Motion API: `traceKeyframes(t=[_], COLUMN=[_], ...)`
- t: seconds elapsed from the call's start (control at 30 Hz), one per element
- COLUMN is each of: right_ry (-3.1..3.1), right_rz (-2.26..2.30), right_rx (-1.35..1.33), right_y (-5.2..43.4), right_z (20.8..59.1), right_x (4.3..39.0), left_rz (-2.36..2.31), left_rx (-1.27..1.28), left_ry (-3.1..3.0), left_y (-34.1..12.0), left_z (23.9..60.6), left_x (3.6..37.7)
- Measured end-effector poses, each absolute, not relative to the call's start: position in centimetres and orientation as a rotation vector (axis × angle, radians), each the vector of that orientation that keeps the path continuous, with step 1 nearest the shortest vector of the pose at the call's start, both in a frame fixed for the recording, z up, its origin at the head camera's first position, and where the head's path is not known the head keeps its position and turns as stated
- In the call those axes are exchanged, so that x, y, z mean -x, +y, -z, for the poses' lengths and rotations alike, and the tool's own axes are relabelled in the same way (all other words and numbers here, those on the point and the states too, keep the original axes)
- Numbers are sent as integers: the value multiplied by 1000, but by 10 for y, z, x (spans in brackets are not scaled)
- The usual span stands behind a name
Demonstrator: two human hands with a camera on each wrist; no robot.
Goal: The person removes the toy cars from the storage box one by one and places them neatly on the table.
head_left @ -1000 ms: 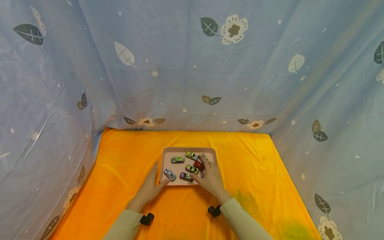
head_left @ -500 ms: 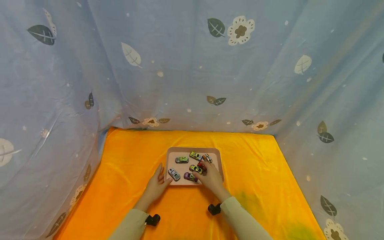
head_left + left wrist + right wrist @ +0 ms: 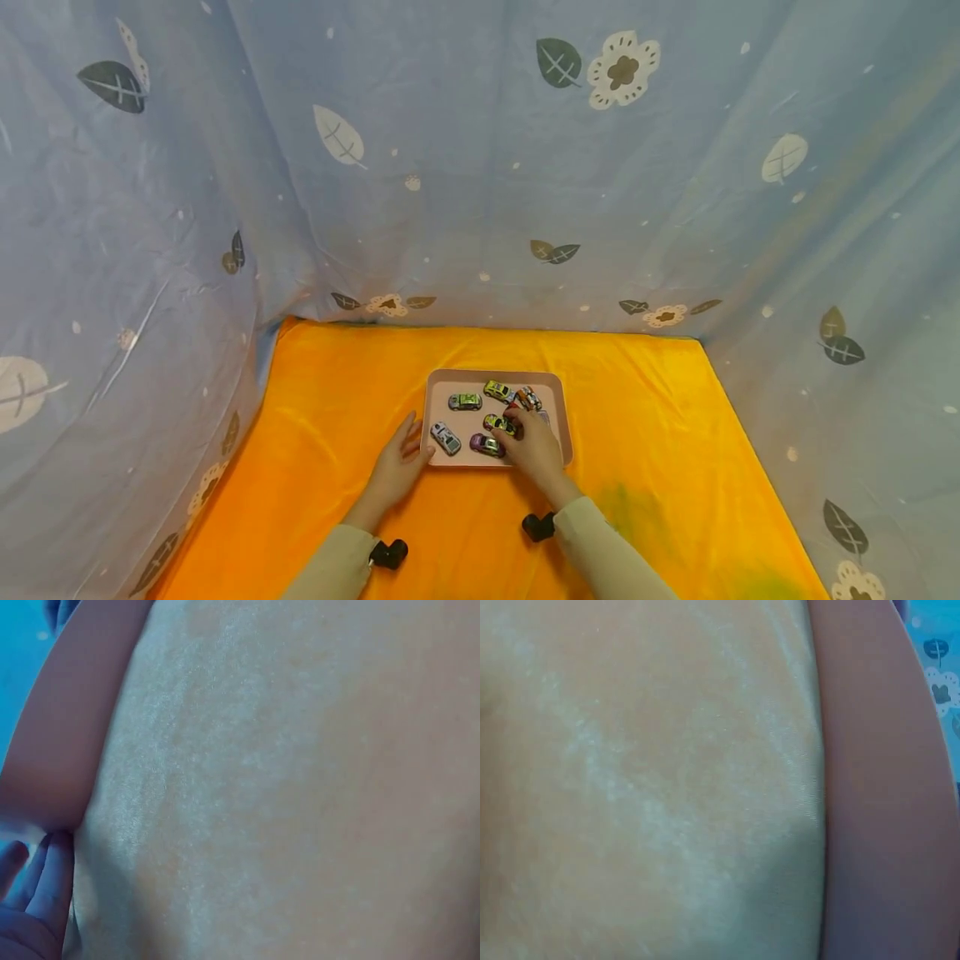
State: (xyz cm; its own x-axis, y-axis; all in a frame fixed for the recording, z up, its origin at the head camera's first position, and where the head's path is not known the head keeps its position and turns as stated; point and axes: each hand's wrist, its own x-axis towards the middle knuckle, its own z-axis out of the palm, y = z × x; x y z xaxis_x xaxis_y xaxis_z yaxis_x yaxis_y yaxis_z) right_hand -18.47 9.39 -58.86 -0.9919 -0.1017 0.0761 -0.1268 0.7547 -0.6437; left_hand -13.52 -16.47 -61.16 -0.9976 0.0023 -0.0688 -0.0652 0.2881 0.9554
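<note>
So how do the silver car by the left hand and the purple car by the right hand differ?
The silver car lies near the tray's left edge, angled diagonally; the purple car sits more central, lying nearly level. The silver car is apart from the left hand; the purple car touches or nearly touches the right hand. Both look similar in size.

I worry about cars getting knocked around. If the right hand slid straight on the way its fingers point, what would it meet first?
Probably the orange and white car just beyond the right hand, near the tray's far edge; depth is hard to judge.
</note>
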Motion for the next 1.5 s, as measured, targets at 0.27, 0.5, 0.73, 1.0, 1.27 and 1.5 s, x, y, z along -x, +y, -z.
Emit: traceKeyframes(t=[0.27,0.5,0.73,1.0,1.27,1.5], right_ry=[-2879,-2898,-2919,-2931,-2923,-2926], right_rz=[-1097,-1066,-980,-966,-921,-897], right_rx=[-169,-169,-180,-194,-233,-245], right_y=[96,93,92,91,91,91], right_z=[591,597,600,595,597,598], right_x=[185,186,184,181,182,181], left_rz=[-1758,-1777,-1787,-1803,-1804,-1807], left_rx=[118,109,124,90,83,91], left_ry=[2543,2525,2495,2471,2470,2494], left_y=[-159,-163,-165,-166,-167,-165], left_z=[607,612,618,614,615,616], left_x=[140,137,134,134,138,136])
